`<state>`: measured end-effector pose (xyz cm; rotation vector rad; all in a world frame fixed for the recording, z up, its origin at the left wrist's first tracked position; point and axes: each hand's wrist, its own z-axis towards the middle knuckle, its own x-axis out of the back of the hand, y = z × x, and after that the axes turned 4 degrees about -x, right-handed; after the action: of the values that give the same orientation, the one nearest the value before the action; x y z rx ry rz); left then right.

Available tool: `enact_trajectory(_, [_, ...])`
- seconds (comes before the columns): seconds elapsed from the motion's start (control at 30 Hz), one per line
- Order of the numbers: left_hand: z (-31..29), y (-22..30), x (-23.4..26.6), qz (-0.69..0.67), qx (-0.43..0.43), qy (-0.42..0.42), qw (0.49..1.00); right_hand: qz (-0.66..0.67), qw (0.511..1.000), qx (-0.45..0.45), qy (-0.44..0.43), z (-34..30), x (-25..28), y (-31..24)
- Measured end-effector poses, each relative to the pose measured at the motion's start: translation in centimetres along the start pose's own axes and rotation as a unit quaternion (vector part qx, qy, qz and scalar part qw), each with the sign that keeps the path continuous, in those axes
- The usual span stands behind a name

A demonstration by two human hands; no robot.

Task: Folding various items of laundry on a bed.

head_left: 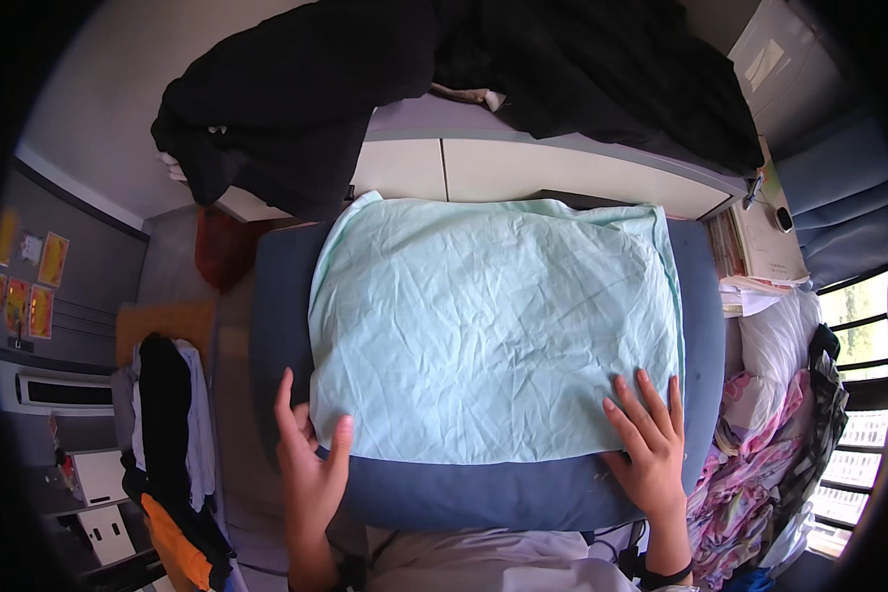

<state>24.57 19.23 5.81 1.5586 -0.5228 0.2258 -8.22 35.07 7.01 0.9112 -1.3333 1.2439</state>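
A wrinkled mint-green pillowcase lies spread out on a dark blue padded surface in front of me. My left hand is at the cloth's near left corner, thumb and fingers apart, the thumb close to its edge. Whether that thumb touches the fabric I cannot tell. At the near right corner my right hand lies with its fingers spread over the pillowcase. Neither hand grips anything.
Black clothes are heaped over a white cabinet beyond the padded surface. Papers and books stand at right, with pink patterned bedding nearer me. Clothes hang over a chair at left.
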Motion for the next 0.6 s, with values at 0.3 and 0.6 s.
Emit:
enact_trajectory(0.3, [-2.5,-0.9,1.7,-0.310,0.109,-0.108,0.938,0.024,0.998,-0.002,0.052,-4.8,1.7,2.5])
enact_trajectory(0.6, [3.7,-0.1,-1.4,-0.342,0.106,-0.072,0.931,0.124,0.987,0.083,0.058,-0.4,0.9,-2.5])
